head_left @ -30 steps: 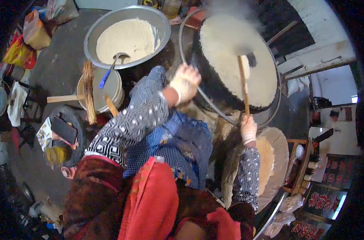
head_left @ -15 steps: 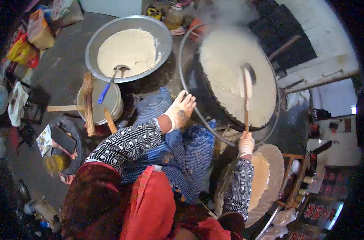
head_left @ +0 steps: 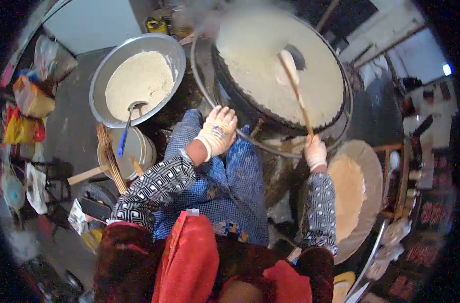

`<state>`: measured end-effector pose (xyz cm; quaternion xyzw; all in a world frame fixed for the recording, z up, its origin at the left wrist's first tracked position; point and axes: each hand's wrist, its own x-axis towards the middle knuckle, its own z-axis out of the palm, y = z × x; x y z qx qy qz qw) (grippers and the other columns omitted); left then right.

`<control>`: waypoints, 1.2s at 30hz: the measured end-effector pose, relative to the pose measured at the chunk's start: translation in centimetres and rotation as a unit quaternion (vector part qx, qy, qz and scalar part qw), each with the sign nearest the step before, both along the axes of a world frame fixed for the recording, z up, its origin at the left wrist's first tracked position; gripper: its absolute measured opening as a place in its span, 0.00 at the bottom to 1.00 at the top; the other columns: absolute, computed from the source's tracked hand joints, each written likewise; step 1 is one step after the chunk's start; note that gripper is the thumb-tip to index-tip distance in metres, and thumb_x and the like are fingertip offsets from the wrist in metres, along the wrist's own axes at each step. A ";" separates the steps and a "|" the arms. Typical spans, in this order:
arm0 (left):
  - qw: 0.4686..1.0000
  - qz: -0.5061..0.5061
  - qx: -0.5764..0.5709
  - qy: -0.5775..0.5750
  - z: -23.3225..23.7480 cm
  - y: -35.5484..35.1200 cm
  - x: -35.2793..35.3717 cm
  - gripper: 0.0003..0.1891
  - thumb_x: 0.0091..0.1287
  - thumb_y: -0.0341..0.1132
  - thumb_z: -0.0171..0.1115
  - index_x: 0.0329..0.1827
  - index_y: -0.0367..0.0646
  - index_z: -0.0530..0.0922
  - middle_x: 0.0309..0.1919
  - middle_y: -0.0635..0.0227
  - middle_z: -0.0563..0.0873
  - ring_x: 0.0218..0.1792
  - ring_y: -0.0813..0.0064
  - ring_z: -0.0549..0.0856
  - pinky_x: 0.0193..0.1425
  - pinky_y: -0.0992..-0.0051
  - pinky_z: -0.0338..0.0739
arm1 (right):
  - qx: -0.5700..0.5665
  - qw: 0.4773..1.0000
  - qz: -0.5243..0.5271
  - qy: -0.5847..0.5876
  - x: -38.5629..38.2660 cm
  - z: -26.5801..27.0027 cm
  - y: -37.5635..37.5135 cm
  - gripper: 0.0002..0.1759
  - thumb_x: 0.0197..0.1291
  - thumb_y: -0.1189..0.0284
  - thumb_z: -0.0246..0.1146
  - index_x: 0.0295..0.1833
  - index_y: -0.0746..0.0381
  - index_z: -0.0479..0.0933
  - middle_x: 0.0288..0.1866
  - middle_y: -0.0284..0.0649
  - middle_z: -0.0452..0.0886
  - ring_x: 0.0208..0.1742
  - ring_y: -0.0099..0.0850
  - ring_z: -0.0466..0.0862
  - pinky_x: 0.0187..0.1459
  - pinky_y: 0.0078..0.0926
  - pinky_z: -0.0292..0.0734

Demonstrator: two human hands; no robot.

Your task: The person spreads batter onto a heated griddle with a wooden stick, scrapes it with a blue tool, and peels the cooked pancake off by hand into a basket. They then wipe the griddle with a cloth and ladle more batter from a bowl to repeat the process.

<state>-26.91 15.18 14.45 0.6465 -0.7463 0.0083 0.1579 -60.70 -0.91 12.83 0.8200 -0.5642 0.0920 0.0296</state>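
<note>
My left hand, in a pale glove, lies with its fingers stretched out over the metal hoop around a round griddle, close to my knee. In my right hand, also gloved, is the end of a long wooden-handled spreader. Its pale head rests on, or just over, the light batter covering the griddle. Steam blurs the griddle's far side. To the left, a large metal basin holds thick pale batter and a ladle with a blue handle.
Below the basin stands a white bucket with a bundled-stick brush across it. At right, tan flat sheets lie on a round tray. Plastic bags hang or sit at far left.
The spreader's handle has tilted, its head now up and to the left on the griddle. My view has shifted, and my left hand's fingers are more bunched together.
</note>
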 end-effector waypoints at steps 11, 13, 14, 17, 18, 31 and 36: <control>0.988 0.053 -0.003 -0.146 -2.2 0.0 3.0 0.25 0.64 0.43 0.57 0.61 0.38 0.73 0.62 0.54 0.76 0.66 0.53 0.71 0.73 0.46 0.51 | 0.098 0.990 -0.100 0.005 -1.3 2.1 0.1 0.18 0.69 0.57 0.51 0.41 0.62 0.74 0.34 0.57 0.82 0.39 0.55 0.83 0.37 0.55 0.77; 0.984 0.064 0.025 -0.162 -1.8 0.0 3.6 0.28 0.62 0.43 0.58 0.63 0.36 0.71 0.66 0.52 0.72 0.69 0.52 0.67 0.74 0.48 0.50 | 0.094 0.993 -0.071 0.007 -0.3 2.7 0.5 0.21 0.69 0.53 0.50 0.43 0.62 0.74 0.35 0.56 0.83 0.38 0.56 0.83 0.38 0.55 0.77; 0.984 0.072 0.026 -0.164 -1.7 -0.1 3.6 0.30 0.61 0.43 0.59 0.64 0.35 0.70 0.67 0.51 0.70 0.69 0.52 0.66 0.74 0.48 0.49 | 0.098 0.994 -0.046 0.001 -0.5 1.6 0.5 0.23 0.69 0.52 0.49 0.44 0.61 0.75 0.35 0.56 0.83 0.37 0.56 0.83 0.39 0.55 0.76; 0.997 -0.056 -0.003 -0.055 -1.3 -0.9 2.4 0.29 0.56 0.42 0.64 0.60 0.36 0.72 0.63 0.49 0.71 0.67 0.49 0.66 0.74 0.49 0.50 | 0.096 0.989 -0.087 -0.066 -1.6 -1.2 0.4 0.23 0.69 0.52 0.48 0.44 0.61 0.75 0.35 0.54 0.84 0.36 0.55 0.83 0.40 0.55 0.76; 0.992 -0.125 0.006 -0.006 -1.7 -1.4 1.7 0.30 0.55 0.43 0.65 0.60 0.37 0.72 0.61 0.49 0.72 0.66 0.49 0.67 0.74 0.50 0.51 | 0.054 0.995 -0.082 0.018 -2.1 -1.7 0.3 0.22 0.69 0.53 0.49 0.43 0.61 0.75 0.35 0.53 0.84 0.36 0.54 0.83 0.40 0.54 0.77; 0.964 -0.049 0.165 -0.205 -3.6 -5.6 6.9 0.19 0.43 0.48 0.73 0.37 0.51 0.84 0.37 0.63 0.86 0.52 0.62 0.81 0.72 0.56 0.55 | 0.131 0.986 -0.102 0.000 -3.4 1.9 -3.6 0.20 0.68 0.55 0.52 0.43 0.63 0.73 0.35 0.58 0.82 0.39 0.57 0.81 0.43 0.53 0.75; 0.967 -0.062 0.102 -0.227 -4.4 -6.9 12.1 0.13 0.44 0.44 0.69 0.33 0.53 0.84 0.34 0.64 0.85 0.48 0.65 0.81 0.73 0.62 0.57 | 0.091 0.986 -0.136 0.036 -2.1 5.3 -6.7 0.26 0.69 0.52 0.49 0.42 0.65 0.77 0.35 0.56 0.82 0.39 0.57 0.82 0.43 0.51 0.77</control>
